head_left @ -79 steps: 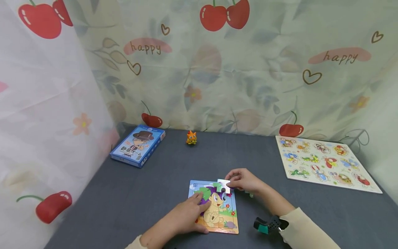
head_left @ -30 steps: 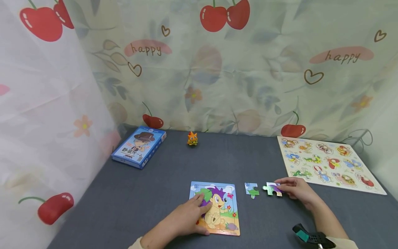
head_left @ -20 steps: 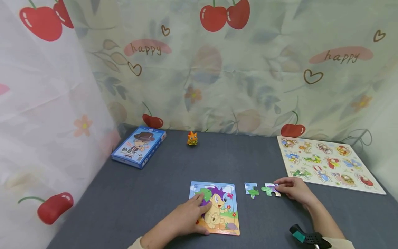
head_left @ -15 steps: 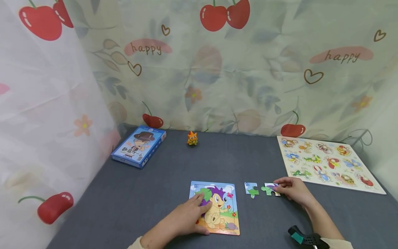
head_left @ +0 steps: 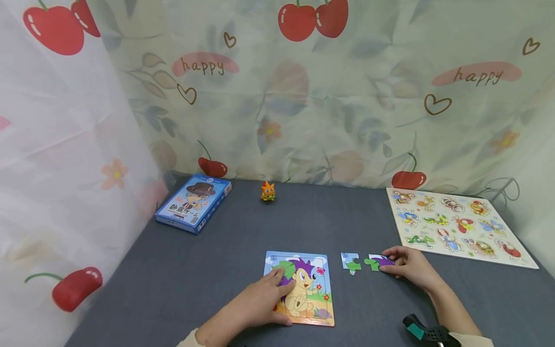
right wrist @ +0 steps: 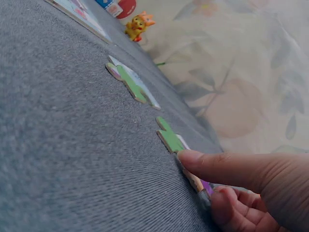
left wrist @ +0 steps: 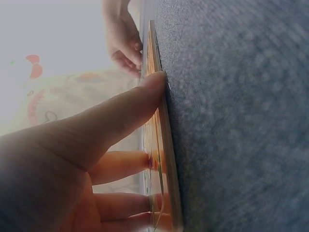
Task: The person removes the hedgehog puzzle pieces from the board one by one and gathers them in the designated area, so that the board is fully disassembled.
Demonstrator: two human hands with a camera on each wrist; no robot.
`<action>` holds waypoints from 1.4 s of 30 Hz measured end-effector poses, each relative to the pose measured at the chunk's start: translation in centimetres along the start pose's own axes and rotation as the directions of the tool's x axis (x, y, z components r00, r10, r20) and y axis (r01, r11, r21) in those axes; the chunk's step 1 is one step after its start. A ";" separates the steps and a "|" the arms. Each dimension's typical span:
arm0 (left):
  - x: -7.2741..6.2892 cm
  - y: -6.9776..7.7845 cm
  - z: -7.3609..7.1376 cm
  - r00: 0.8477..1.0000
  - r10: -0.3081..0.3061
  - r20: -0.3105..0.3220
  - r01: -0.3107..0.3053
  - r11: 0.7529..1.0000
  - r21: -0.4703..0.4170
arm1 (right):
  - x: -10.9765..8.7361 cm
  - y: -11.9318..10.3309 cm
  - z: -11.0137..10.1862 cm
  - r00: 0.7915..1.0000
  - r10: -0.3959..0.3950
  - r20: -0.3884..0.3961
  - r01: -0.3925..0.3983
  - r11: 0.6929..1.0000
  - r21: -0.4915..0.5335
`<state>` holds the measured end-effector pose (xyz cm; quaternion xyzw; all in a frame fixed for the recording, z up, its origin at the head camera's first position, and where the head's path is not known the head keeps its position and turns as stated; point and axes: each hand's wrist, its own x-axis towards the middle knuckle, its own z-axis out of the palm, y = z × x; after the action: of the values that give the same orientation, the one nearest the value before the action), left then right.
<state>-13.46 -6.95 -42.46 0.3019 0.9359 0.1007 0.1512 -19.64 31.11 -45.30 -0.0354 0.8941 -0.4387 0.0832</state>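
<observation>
A hedgehog jigsaw puzzle (head_left: 303,289) in a flat tray lies on the dark table in the head view. My left hand (head_left: 262,299) rests on its left part, fingers spread over the picture, covering some of it; the left wrist view has the thumb at the tray's edge (left wrist: 166,130). To the right of the tray, my right hand (head_left: 409,265) pinches a green, white and purple puzzle piece (head_left: 375,261) between thumb and fingers. The right wrist view shows that thumb on the piece (right wrist: 170,137), low over the cloth. A blue and green puzzle piece (head_left: 350,261) lies between tray and right hand.
At the back left lies a blue game box (head_left: 192,202). A small orange toy figure (head_left: 268,192) stands at the back. An insect picture board (head_left: 459,229) lies on the right, just beyond my right hand. Printed curtains (head_left: 329,120) close off the back and left.
My right hand moved from the tray's top right corner out to the right, where it holds the piece. Lately the piece has turned slightly, showing more purple. My left hand stayed put.
</observation>
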 end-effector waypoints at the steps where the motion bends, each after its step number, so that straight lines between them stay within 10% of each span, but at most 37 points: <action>1: 0.0 0.0 0.0 1.000 -0.001 0.002 0.001 1.000 -0.001 | -0.1 0.0 0.0 1.000 -0.006 0.003 0.006 1.000 -0.005; 22: 0.0 0.0 -0.1 1.000 -0.017 0.025 0.018 1.000 -0.009 | -0.1 0.2 0.5 1.000 0.016 -0.023 -0.017 1.000 -0.022; 32: 0.1 0.3 -0.5 0.996 0.068 -0.062 -0.064 0.995 0.073 | -0.1 -1.2 0.6 0.997 0.036 -0.073 -0.040 0.997 -0.059; 42: 1.2 1.1 -0.1 0.987 0.121 -0.106 -0.112 0.990 0.087 | 0.8 -4.0 2.3 0.989 -0.146 -0.017 0.143 0.981 -0.129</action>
<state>-13.83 -5.41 -42.33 0.3558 0.9269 0.0881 0.0806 -20.10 26.79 -43.61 -0.0996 0.9164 -0.3858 0.0369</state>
